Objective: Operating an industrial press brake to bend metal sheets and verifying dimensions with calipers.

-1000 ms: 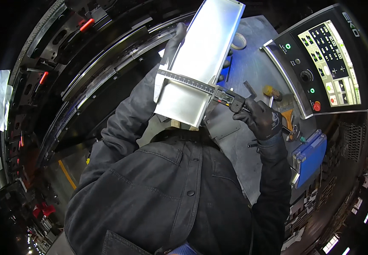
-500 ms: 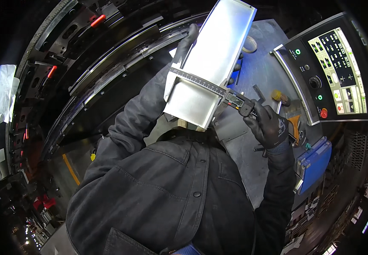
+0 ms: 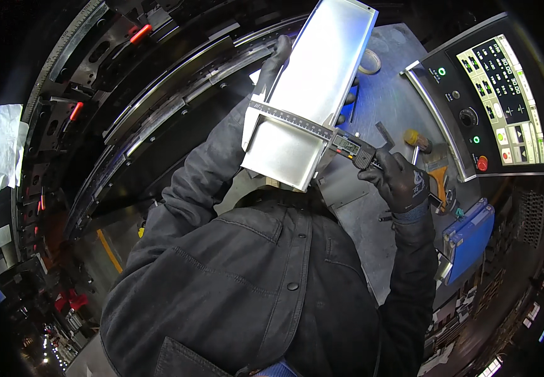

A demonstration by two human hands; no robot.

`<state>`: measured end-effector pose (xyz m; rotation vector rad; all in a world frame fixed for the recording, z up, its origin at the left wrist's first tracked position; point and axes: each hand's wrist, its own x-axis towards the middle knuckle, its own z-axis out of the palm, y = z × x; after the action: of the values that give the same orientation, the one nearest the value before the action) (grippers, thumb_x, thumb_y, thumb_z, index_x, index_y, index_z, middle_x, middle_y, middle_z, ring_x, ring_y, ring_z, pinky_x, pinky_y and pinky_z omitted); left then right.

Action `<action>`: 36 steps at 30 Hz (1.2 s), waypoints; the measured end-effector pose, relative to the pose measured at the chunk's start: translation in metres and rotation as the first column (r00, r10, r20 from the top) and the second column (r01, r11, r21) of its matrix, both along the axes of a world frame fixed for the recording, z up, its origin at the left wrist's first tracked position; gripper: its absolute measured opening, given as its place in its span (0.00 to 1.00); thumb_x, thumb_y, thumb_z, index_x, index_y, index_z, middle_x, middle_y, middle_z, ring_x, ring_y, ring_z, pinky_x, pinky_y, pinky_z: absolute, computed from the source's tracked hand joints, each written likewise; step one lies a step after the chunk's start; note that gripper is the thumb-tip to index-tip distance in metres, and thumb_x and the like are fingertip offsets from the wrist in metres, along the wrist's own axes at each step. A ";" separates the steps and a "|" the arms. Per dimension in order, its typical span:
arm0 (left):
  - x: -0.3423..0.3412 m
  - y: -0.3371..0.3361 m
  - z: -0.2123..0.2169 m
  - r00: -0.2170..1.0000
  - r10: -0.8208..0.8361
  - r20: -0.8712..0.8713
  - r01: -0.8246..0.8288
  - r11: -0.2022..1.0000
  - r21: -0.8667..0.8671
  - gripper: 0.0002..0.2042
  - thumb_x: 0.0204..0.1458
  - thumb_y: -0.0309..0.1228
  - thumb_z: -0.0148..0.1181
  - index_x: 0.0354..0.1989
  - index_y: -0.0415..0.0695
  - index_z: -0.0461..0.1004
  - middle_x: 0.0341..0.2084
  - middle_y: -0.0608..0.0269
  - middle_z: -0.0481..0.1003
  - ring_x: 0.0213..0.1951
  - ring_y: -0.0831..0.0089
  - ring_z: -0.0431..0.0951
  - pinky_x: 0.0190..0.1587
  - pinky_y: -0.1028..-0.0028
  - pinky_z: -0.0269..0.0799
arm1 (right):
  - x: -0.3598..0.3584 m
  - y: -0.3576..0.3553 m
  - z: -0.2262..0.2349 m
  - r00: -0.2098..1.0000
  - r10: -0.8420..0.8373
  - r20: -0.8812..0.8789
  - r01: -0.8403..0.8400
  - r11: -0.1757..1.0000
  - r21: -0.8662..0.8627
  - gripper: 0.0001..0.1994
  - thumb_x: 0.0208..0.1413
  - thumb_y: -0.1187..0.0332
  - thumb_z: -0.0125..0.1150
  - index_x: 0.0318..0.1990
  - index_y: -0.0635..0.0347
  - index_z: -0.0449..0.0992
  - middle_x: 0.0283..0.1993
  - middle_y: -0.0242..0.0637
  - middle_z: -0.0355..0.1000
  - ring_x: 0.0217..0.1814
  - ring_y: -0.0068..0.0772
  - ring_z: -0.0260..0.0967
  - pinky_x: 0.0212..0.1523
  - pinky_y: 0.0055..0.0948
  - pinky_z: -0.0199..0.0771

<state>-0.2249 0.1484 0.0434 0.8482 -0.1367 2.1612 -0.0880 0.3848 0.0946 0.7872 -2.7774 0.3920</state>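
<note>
A long bent sheet-metal part point(image 3: 313, 94), bright and silvery, is held up in front of my chest, tilted away to the upper right. My left hand point(image 3: 278, 53), in a black glove, grips its left edge from behind; only the fingers show. A digital caliper point(image 3: 322, 135) lies across the part's width near its lower end, jaws on both edges. My right hand point(image 3: 397, 179), also gloved in black, holds the caliper's body and beam at the right side of the part.
A grey metal work surface point(image 3: 385, 94) lies behind the part, with a roll of tape point(image 3: 369, 61), a small hammer point(image 3: 417, 139) and an orange-handled tool point(image 3: 438, 179). A machine control panel point(image 3: 495, 103) with lit screen stands right. A blue box point(image 3: 470, 235) sits lower right. Black curved machine tooling point(image 3: 159, 107) runs along the left.
The sheet-metal part and the caliper have shifted slightly to the right and upward in view. Both hands keep the same hold.
</note>
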 end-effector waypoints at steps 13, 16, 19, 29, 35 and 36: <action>-0.001 -0.005 0.003 0.996 -0.055 0.063 0.058 0.997 -0.053 0.42 0.46 0.61 0.40 0.61 0.41 0.40 0.51 0.30 0.53 0.49 0.33 0.62 0.41 0.35 0.63 | -0.001 -0.001 -0.003 1.000 0.003 -0.020 -0.003 0.999 -0.042 0.22 0.40 0.55 0.64 0.40 0.59 0.70 0.20 0.34 0.64 0.13 0.29 0.56 0.13 0.29 0.54; -0.008 -0.005 -0.006 0.999 -0.032 0.002 0.032 0.997 -0.074 0.42 0.46 0.61 0.40 0.61 0.41 0.40 0.52 0.30 0.53 0.49 0.33 0.62 0.41 0.35 0.63 | -0.001 -0.001 -0.003 0.999 0.000 -0.032 0.000 1.000 -0.005 0.22 0.39 0.55 0.64 0.39 0.59 0.70 0.19 0.34 0.64 0.13 0.29 0.56 0.12 0.29 0.54; -0.010 -0.004 -0.010 1.000 0.002 -0.013 -0.003 0.992 -0.129 0.42 0.46 0.61 0.40 0.61 0.40 0.40 0.51 0.30 0.53 0.49 0.33 0.62 0.41 0.36 0.64 | -0.001 -0.001 -0.002 1.000 -0.001 -0.028 0.001 1.000 -0.002 0.22 0.40 0.55 0.63 0.40 0.59 0.70 0.19 0.34 0.65 0.13 0.29 0.56 0.12 0.29 0.54; -0.014 -0.010 -0.011 0.987 0.134 -0.087 -0.155 0.939 -0.306 0.42 0.46 0.62 0.39 0.61 0.41 0.40 0.50 0.31 0.56 0.49 0.36 0.63 0.42 0.38 0.65 | 0.001 -0.004 -0.002 0.999 0.043 -0.007 -0.044 0.996 -0.080 0.21 0.44 0.60 0.62 0.45 0.59 0.68 0.24 0.36 0.66 0.17 0.33 0.61 0.16 0.30 0.58; 0.010 0.002 0.018 0.996 0.086 0.004 -0.085 0.990 -0.113 0.40 0.47 0.60 0.40 0.62 0.45 0.41 0.52 0.36 0.55 0.48 0.41 0.66 0.43 0.43 0.68 | 0.008 -0.005 0.004 0.996 0.084 -0.025 -0.086 0.992 -0.096 0.21 0.44 0.65 0.60 0.47 0.61 0.67 0.27 0.37 0.67 0.19 0.36 0.62 0.19 0.31 0.61; 0.017 0.008 0.028 0.998 0.046 0.034 -0.046 0.999 -0.002 0.39 0.48 0.59 0.41 0.62 0.45 0.41 0.53 0.37 0.54 0.48 0.42 0.67 0.43 0.45 0.69 | 0.010 -0.002 0.002 0.998 0.060 0.002 -0.060 0.994 -0.088 0.21 0.44 0.65 0.59 0.48 0.60 0.67 0.27 0.37 0.67 0.19 0.36 0.63 0.19 0.31 0.61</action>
<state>-0.2079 0.1561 0.0710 0.8215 -0.1343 2.2197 -0.0783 0.3827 0.0970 0.8515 -2.7250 0.5233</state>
